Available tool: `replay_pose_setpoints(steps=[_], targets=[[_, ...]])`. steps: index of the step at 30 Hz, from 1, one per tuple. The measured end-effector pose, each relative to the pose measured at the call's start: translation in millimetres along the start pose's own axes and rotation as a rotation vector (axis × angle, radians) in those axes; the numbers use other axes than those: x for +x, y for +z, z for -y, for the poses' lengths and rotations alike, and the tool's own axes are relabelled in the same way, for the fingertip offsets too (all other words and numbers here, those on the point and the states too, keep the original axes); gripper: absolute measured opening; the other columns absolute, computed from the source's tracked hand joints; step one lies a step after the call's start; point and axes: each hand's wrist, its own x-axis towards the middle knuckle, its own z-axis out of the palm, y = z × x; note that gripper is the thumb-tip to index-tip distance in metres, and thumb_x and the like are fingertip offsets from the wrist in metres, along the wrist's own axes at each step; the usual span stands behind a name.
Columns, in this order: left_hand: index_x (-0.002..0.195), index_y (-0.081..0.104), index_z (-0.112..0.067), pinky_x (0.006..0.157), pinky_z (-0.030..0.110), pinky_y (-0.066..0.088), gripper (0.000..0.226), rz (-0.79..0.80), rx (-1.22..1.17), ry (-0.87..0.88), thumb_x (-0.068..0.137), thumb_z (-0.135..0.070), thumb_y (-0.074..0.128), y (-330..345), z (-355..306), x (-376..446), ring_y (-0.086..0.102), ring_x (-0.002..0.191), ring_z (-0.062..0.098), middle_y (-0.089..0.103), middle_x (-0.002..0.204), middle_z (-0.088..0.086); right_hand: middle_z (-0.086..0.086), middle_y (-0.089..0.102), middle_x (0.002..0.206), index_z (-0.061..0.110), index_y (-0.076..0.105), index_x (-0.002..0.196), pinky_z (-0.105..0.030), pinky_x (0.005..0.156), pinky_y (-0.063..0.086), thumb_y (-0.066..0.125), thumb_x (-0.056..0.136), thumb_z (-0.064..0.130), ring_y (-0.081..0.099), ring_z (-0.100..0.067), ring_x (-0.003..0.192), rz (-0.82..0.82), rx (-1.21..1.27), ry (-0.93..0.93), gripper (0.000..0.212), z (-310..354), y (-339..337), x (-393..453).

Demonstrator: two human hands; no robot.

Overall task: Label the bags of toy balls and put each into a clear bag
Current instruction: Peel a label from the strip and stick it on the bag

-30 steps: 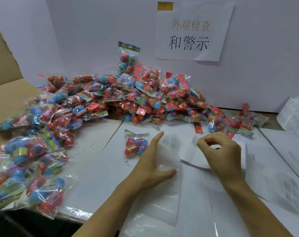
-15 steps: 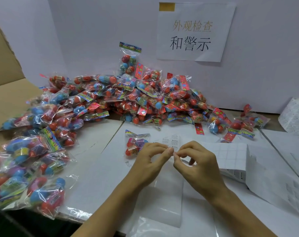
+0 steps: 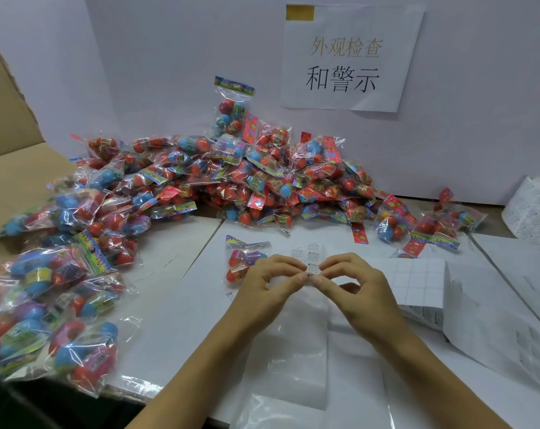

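Head view. I see both hands meeting over the white work surface (image 3: pixel 176 292). The left hand (image 3: pixel 262 289) and the right hand (image 3: pixel 358 292) each pinch the lower edge of a small strip of warning labels (image 3: pixel 312 258) between thumb and forefinger; the fingertips nearly touch at the pinch point. The printed strip stands up from the pinch, away from me.

Directly under the grip, toward me, a clear bag (image 3: pixel 290 351) lies flat on the surface. Just left of the grip, partly behind the left hand, one single bag of toy balls (image 3: pixel 244 258) lies on the surface, header card up and to the left. Right of the grip, a gridded label backing sheet (image 3: pixel 417 274) lies flat, with further printed sheets (image 3: pixel 494 320) overlapping it out toward the right edge.

Beyond the grip, a large pile of toy ball bags (image 3: pixel 262 181) runs along the back of the surface and sweeps down the left side toward me. One bag (image 3: pixel 231 109) leans upright against the wall above the pile. Far left of the grip, an open cardboard box (image 3: pixel 9 150) holds part of the pile.

The back wall (image 3: pixel 169 57) is a plain pale panel. A paper sign (image 3: pixel 349 57) with Chinese characters is taped to it, above and right of the grip. At the far right, a stack of label sheets (image 3: pixel 534 212) sits at the frame edge.
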Motion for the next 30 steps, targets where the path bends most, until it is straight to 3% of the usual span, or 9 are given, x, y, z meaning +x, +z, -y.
replay_pose_setpoints(steps=[4, 7, 11, 15, 18, 21, 26, 28, 30], targets=[[0.102, 0.074, -0.028, 0.102, 0.01, 0.031, 0.026, -0.221, 0.196, 0.084, 0.086, -0.025, 0.055, -0.2, 3.4, 0.2, 0.042, 0.117, -0.013, 0.061, 0.114, -0.022, 0.016, 0.067, 0.093, 0.019, 0.076, 0.078, -0.033, 0.071, 0.058, 0.079, 0.084, 0.017, 0.067, -0.011, 0.092, -0.061, 0.019, 0.012, 0.007, -2.2, -0.3, 1.7], [0.121, 0.073, -0.015, 0.11, 0.036, 0.038, 0.043, -0.386, 0.363, 0.026, 0.083, -0.008, 0.054, -11.0, 12.9, 7.0, 0.04, 0.131, 0.016, 0.062, 0.135, 0.001, 0.017, 0.068, 0.093, 0.02, 0.076, 0.078, -0.025, 0.07, 0.053, 0.078, 0.085, 0.02, 0.066, -0.007, 0.094, -0.082, 0.036, 0.046, 0.008, -3.4, -2.0, 2.2], [0.146, 0.055, -0.026, 0.119, 0.039, 0.025, 0.056, -0.267, 0.552, -0.172, 0.094, -0.007, 0.063, -19.7, 26.2, 13.5, 0.023, 0.152, 0.026, 0.035, 0.164, 0.0, 0.017, 0.069, 0.093, 0.022, 0.074, 0.081, -0.023, 0.072, 0.052, 0.077, 0.087, 0.021, 0.066, -0.006, 0.094, -0.071, 0.054, 0.064, 0.007, -1.3, -1.9, 0.7], [0.144, 0.057, -0.025, 0.119, 0.035, 0.027, 0.047, -0.127, 0.615, -0.17, 0.097, -0.023, 0.063, -16.9, 35.1, 12.4, 0.027, 0.149, 0.023, 0.039, 0.161, 0.001, 0.012, 0.071, 0.091, 0.022, 0.073, 0.085, -0.034, 0.077, 0.058, 0.077, 0.087, 0.02, 0.069, -0.013, 0.088, -0.069, 0.073, 0.094, 0.005, 0.8, -0.6, 0.8], [0.133, 0.067, -0.013, 0.109, 0.026, 0.034, 0.034, -0.217, 0.507, -0.125, 0.099, -0.016, 0.064, -16.3, 34.4, 11.7, 0.046, 0.136, 0.028, 0.057, 0.143, 0.008, 0.015, 0.072, 0.089, 0.023, 0.072, 0.088, -0.023, 0.072, 0.053, 0.076, 0.088, 0.021, 0.067, -0.007, 0.089, -0.075, 0.062, 0.093, 0.005, 0.9, -1.2, 1.0], [0.134, 0.067, -0.007, 0.116, 0.039, 0.041, 0.036, -0.354, 0.359, -0.187, 0.099, -0.016, 0.066, -18.5, 28.3, 13.5, 0.051, 0.135, 0.028, 0.055, 0.147, 0.01, 0.019, 0.071, 0.09, 0.026, 0.07, 0.091, -0.016, 0.069, 0.05, 0.075, 0.088, 0.022, 0.066, -0.001, 0.09, -0.07, 0.06, 0.092, 0.007, 0.3, -1.3, 1.3], [0.131, 0.068, -0.005, 0.116, 0.031, 0.037, 0.039, -0.581, 0.359, 0.135, 0.092, -0.004, 0.073, -17.2, 10.2, 9.1, 0.043, 0.141, 0.031, 0.051, 0.149, 0.016, 0.004, 0.076, 0.101, 0.026, 0.06, 0.105, -0.036, 0.075, 0.059, 0.077, 0.088, 0.019, 0.071, -0.014, 0.097, -0.046, 0.242, 0.182, 0.026, 1.1, 0.0, 2.1], [0.128, 0.069, -0.003, 0.116, 0.02, 0.033, 0.043, -0.541, 0.405, 0.343, 0.086, 0.002, 0.077, -13.8, 8.5, 6.5, 0.042, 0.142, 0.035, 0.051, 0.148, 0.02, 0.0, 0.076, 0.105, 0.027, 0.051, 0.113, -0.03, 0.071, 0.06, 0.082, 0.082, 0.026, 0.073, -0.016, 0.097, -0.035, 0.368, 0.222, 0.044, 4.1, 0.4, 2.9], [0.126, 0.071, -0.003, 0.116, 0.027, 0.038, 0.044, -0.419, 0.443, 0.502, 0.084, 0.003, 0.079, -6.9, 8.7, 4.7, 0.043, 0.141, 0.038, 0.051, 0.148, 0.021, 0.0, 0.076, 0.109, 0.029, 0.045, 0.119, -0.03, 0.073, 0.061, 0.089, 0.074, 0.032, 0.074, -0.018, 0.098, -0.055, 0.479, 0.266, 0.063, 5.8, 0.1, 4.9]])
